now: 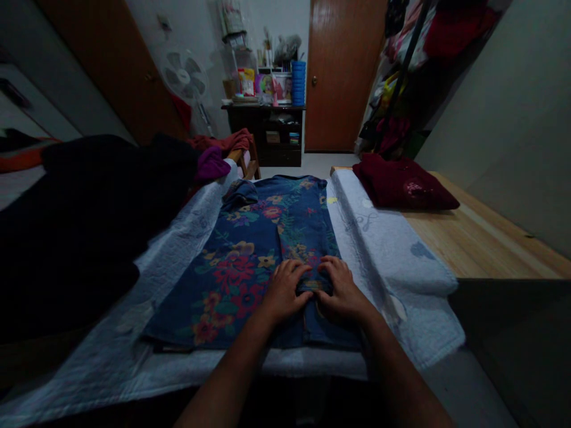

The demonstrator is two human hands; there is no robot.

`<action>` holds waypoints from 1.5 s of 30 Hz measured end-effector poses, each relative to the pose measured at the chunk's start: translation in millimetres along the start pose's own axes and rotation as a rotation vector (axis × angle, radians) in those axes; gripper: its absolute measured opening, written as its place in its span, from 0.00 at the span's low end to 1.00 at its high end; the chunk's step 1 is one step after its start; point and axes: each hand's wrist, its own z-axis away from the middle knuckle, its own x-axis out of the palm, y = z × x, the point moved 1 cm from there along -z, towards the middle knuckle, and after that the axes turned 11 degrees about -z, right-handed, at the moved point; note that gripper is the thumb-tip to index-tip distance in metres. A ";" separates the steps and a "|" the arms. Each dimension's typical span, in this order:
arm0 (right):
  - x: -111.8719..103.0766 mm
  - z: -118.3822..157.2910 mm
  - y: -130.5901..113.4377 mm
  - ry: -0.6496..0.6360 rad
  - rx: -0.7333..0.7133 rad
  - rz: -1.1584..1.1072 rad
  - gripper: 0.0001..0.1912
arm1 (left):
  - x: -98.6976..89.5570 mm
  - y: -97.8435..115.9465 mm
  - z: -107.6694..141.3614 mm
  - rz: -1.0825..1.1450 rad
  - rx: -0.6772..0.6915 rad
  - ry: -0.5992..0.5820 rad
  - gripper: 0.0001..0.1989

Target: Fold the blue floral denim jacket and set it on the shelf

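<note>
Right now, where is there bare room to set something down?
At right, the wooden tabletop is bare between the maroon garment, pale cloth and wall. The cloth between the floral garment and tabletop is also free. Crowded: left, under a dark heap; middle, under the floral garment, left hand and right hand.
</note>
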 end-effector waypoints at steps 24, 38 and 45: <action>11.7 -46.9 20.7 -0.049 0.224 -0.106 0.10 | 8.7 -5.2 -46.4 0.023 -0.233 -0.234 0.12; 16.4 -49.1 27.4 0.008 0.247 -0.169 0.12 | 16.0 -7.7 -47.6 -0.045 -0.225 -0.232 0.09; 15.8 -48.9 27.3 -0.006 0.246 -0.188 0.12 | 15.1 -8.1 -47.5 -0.038 -0.232 -0.237 0.09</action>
